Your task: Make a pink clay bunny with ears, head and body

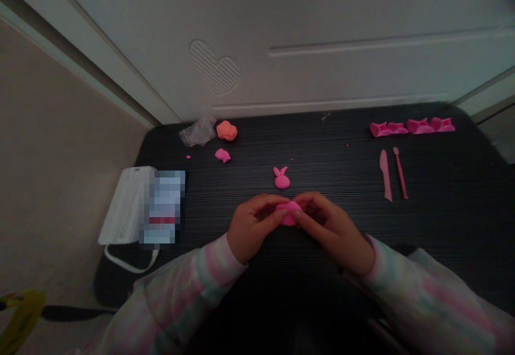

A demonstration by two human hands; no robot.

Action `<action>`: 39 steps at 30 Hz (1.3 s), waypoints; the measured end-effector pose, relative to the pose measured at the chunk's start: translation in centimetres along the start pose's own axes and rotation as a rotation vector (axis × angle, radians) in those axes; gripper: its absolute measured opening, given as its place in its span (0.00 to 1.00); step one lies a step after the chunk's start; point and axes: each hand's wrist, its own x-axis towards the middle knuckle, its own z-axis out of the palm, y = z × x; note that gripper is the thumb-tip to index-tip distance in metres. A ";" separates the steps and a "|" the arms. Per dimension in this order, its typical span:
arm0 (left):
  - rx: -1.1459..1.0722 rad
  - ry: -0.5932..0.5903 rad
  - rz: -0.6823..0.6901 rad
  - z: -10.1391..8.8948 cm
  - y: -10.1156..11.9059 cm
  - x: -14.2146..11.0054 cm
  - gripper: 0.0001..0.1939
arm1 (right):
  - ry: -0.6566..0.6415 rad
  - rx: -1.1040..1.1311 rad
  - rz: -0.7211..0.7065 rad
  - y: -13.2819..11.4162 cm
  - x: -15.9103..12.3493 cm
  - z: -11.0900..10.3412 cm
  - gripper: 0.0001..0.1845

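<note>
Between my two hands is a rounded lump of pink modelling clay, pinched from both sides. My left hand has its thumb on the near face and its fingers along the far edge. My right hand grips the other side in the same way, with the thumb pressed on the clay. Just beyond the fingertips lies a small pink clay rabbit head with two upright ears, apart from both hands.
At the back left are orange clay, a pink scrap and clear plastic wrap. A phone and white power bank lie left. On the right are a pink plastic knife, a thin stick tool and pink moulds.
</note>
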 end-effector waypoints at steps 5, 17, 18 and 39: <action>-0.013 -0.011 0.001 0.0 0.0 0.0 0.13 | 0.052 -0.031 0.001 0.2 0.1 -0.1 0.07; -0.048 -0.004 0.030 0.2 -0.2 -0.2 0.13 | 0.083 -0.089 -0.024 0.2 0.1 -0.3 0.07; -0.033 0.003 0.034 0.2 -0.2 -0.2 0.11 | 0.075 -0.075 -0.025 0.2 0.1 -0.3 0.07; 0.093 -0.008 0.088 0.0 -0.2 -0.3 0.12 | 0.073 -0.100 -0.035 0.2 0.0 -0.2 0.07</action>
